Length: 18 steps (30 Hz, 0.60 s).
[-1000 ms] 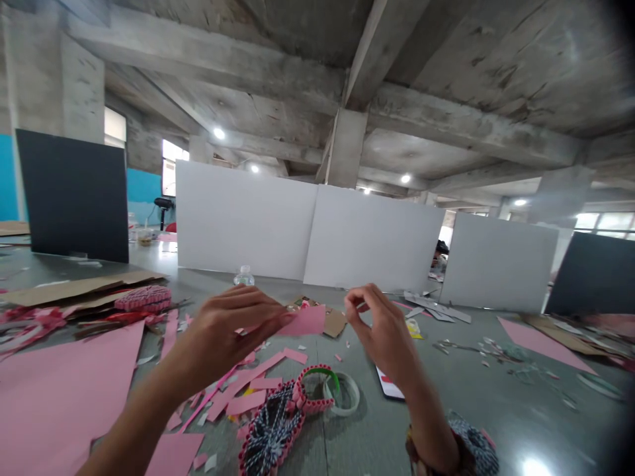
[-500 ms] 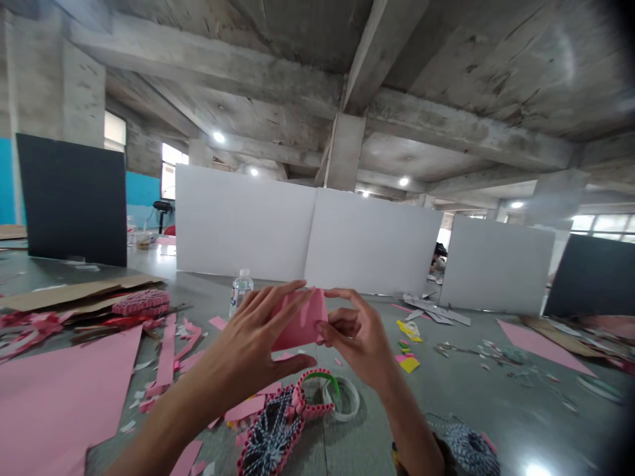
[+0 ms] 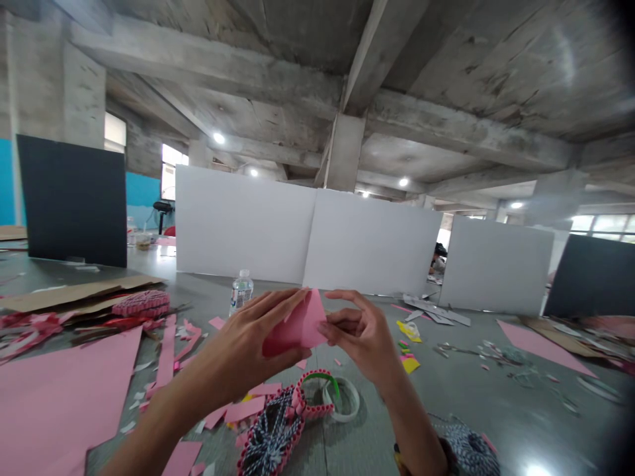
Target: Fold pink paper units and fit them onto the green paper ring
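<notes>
A small pink paper piece (image 3: 302, 322) is held up above the grey table, between both hands. My left hand (image 3: 248, 334) grips its left side, fingers along the top and thumb below. At its right edge, my right hand (image 3: 354, 330) pinches it between thumb and fingers. Below the hands lies a pink-edged piece strung with dark and white yarn (image 3: 272, 430), joined to a pink beaded-looking loop with a green strip (image 3: 317, 411). A roll of pale tape (image 3: 352, 400) touches that loop on the right.
A clear bottle (image 3: 241, 291) stands behind my left hand. Large pink sheet (image 3: 64, 390) and strips lie left; a yarn ball (image 3: 471, 448) sits lower right. Scissors (image 3: 454, 348) and scraps lie right. White boards (image 3: 248, 225) stand behind, with a person partly visible through a gap.
My left hand has shifted slightly left and down, its thumb now against the paper's lower edge. More of the pink paper's face shows. My right hand has barely moved.
</notes>
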Tool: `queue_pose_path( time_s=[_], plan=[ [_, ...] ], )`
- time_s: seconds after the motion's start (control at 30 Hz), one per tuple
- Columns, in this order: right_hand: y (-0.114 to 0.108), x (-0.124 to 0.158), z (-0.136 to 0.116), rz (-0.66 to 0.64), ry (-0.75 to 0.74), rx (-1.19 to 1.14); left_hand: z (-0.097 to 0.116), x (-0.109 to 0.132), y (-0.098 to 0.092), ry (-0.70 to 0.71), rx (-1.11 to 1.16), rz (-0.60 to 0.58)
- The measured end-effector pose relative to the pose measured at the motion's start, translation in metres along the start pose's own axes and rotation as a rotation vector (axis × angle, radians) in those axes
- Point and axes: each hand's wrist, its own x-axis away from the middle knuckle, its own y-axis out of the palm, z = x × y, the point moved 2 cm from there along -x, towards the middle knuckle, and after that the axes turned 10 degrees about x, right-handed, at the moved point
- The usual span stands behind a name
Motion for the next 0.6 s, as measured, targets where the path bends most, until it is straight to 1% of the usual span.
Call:
queue_pose_path(
  time_s=[0.1, 0.2, 0.3, 0.37, 0.5, 0.6],
  plan=[
    [-0.0012, -0.0009, 0.0027, 0.011, -0.006, 0.002, -0.0007, 0.0012, -0.0008, -0.006, -0.001, -0.008],
    [-0.0021, -0.0005, 0.0028, 0.013, -0.009, 0.021, -0.0033, 0.0014, -0.0003, 0.04, 0.006, 0.015],
    [-0.002, 0.0007, 0.0022, -0.075, 0.02, 0.046, -0.0055, 0.0007, 0.0002, 0.09, 0.014, 0.055],
    [-0.0019, 0.001, 0.0031, -0.122, 0.048, 0.046, -0.0061, 0.0004, 0.0009, 0.09, 0.005, 0.062],
    [-0.0021, -0.0007, 0.0066, -0.07, 0.062, 0.032, -0.0051, 0.0007, 0.0048, 0.053, -0.002, 0.001],
    [-0.001, -0.002, 0.0076, -0.048, 0.06, 0.032, -0.0041, 0.0012, 0.008, 0.071, 0.01, -0.022]
  ],
)
